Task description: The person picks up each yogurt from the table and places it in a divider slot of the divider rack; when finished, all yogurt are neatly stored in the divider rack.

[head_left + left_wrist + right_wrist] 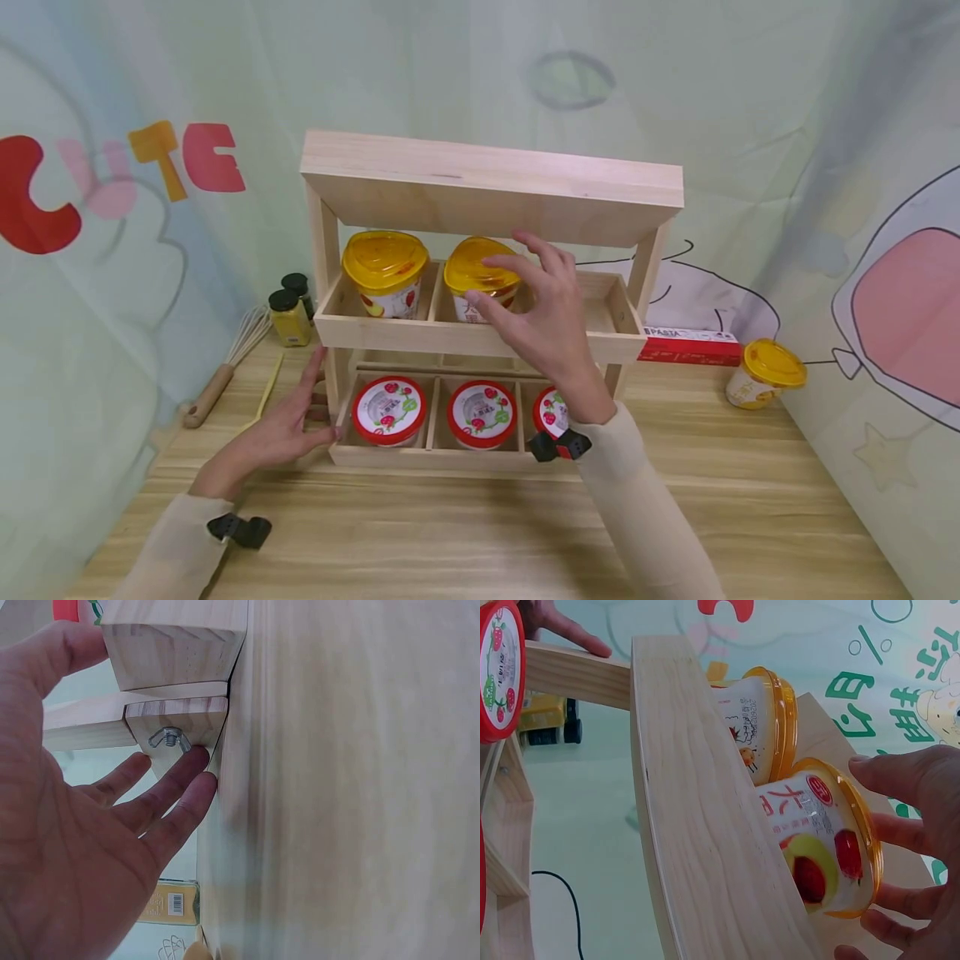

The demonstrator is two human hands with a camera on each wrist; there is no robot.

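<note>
A two-tier wooden rack [480, 337] stands on the table. On its upper tier, one yellow-lidded cup [386, 275] sits in the left compartment and a second yellow-lidded cup [821, 847] in the middle one. My right hand [551, 312] is spread at the middle cup's lid, thumb and fingers loosely bent; whether they touch it is hard to tell. Three red-rimmed cups [482, 414] fill the lower tier, the right one partly behind my right wrist. My left hand [288, 425] is at the rack's left side, its extended fingers by a post with a wing nut [170, 737].
Another yellow-lidded cup [765, 372] leans on its side at the right, near a red pasta box [690, 346] behind the rack. At the left are a whisk [228, 367], a yellow jar with a black lid [289, 317], a second black-lidded jar [298, 287] and a thin yellow stick [269, 387].
</note>
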